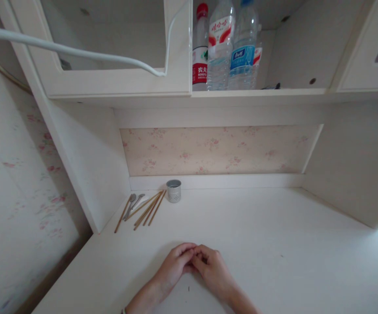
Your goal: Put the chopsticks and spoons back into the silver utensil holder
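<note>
My left hand [175, 264] and my right hand [212, 267] meet over the white desk, fingers curled and touching each other. Both are closed, and no object shows in either. Beyond them, to the left, lie several wooden chopsticks [151, 210] in a loose fan, with one more chopstick [122, 214] apart on the left. Metal spoons [131, 203] rest among them, beside a white spoon [139, 201] partly covered by a chopstick. Upright at the back edge stands a grey utensil holder [174, 192] with small holes in its side. The undersides of my fingers are hidden.
The white desk [257, 235] runs up to a low back ledge. Overhead, a cabinet shelf [257, 98] holds several plastic bottles [221, 48]. A white lamp-like arm or cable [93, 54] crosses the upper left. Side panels [349, 161] bound the nook.
</note>
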A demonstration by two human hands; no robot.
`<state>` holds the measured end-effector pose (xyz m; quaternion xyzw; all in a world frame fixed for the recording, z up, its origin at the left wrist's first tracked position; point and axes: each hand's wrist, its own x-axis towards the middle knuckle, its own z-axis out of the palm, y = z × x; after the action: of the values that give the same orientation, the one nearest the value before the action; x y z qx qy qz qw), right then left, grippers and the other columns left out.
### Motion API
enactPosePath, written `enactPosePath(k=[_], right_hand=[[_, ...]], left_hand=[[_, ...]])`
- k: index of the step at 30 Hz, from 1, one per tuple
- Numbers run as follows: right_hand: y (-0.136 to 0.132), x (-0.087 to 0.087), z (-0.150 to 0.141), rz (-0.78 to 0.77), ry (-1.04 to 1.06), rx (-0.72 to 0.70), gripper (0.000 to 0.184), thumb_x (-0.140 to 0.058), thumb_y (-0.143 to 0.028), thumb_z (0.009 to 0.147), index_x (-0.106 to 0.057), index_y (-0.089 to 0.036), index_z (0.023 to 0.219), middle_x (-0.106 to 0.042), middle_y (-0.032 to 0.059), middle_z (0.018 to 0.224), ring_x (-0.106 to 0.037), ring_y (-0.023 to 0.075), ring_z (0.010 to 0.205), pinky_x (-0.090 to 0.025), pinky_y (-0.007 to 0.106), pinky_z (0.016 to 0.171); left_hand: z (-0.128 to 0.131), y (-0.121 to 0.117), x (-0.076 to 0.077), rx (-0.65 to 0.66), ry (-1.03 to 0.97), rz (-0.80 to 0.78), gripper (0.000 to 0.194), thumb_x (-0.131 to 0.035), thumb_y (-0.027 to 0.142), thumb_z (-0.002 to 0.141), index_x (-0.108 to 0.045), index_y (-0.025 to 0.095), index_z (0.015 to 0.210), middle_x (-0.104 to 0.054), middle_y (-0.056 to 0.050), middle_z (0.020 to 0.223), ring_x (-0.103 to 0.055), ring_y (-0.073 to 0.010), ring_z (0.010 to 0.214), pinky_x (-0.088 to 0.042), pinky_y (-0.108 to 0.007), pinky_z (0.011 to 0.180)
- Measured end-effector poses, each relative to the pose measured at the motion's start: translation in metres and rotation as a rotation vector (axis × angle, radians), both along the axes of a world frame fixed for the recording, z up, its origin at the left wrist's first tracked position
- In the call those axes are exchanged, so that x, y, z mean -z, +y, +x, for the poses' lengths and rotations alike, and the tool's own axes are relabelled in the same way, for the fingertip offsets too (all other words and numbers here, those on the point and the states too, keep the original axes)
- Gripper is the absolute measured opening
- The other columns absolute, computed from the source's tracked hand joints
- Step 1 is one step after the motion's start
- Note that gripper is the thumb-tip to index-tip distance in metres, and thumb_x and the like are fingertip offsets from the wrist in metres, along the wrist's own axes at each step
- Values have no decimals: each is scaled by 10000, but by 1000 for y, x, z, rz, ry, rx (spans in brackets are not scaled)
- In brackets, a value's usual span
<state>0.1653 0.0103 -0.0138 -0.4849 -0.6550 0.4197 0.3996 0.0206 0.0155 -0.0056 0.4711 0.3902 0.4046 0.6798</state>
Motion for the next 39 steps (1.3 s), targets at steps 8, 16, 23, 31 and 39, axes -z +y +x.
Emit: enactPosePath(k=[8, 16, 23, 31, 39], right_hand=[[1, 2, -2, -26, -41, -2, 207, -507, -286, 827, -666, -168, 764, -566, -15, 550, -466, 110, 514, -311, 211, 503], [5, 11, -3, -39, -100, -9, 238, -495, -328, 849, -659, -181, 759, -589, -4, 551, -477, 109, 509, -298, 211, 499], [10, 16, -4, -49, -131, -10, 225, -491, -313, 853, -658, -192, 762, -600, -5, 556, -463, 105, 496, -277, 212, 485], [10, 12, -4, -65, -177, -24, 187, -506, -266, 823, -674, -193, 789, -605, -4, 560, -468, 106, 495, -274, 214, 486], [11, 16, -4, -62, -165, -37, 195, -498, -251, 815, -678, -179, 795, -615, -5, 574, -474, 95, 499, -280, 198, 476]], left_hand=[[-29, 29, 3, -188, 341, 179, 374, -602, 432, 760, -654, 159, 1011, -662, -117, 1049, -622, -235, 910, -498, -339, 760], [-159, 135, -13, -524, 1265, 597, 461, -469, 419, 832, -588, 150, 1188, -568, -118, 1245, -478, -251, 1218, -313, -373, 1073], [-209, 166, -4, -430, 1560, 320, 825, -365, 732, 765, -382, 226, 1415, -296, -154, 1498, -256, -393, 1372, -260, -536, 1058], [-185, 179, 2, -301, 1501, 329, 853, -347, 783, 732, -335, 306, 1438, -199, -104, 1553, -259, -424, 1362, -233, -613, 1041], [-135, 183, 9, -312, 1588, 429, 604, -354, 627, 836, -408, 376, 1383, -252, -103, 1531, -237, -396, 1377, -236, -614, 1025]])
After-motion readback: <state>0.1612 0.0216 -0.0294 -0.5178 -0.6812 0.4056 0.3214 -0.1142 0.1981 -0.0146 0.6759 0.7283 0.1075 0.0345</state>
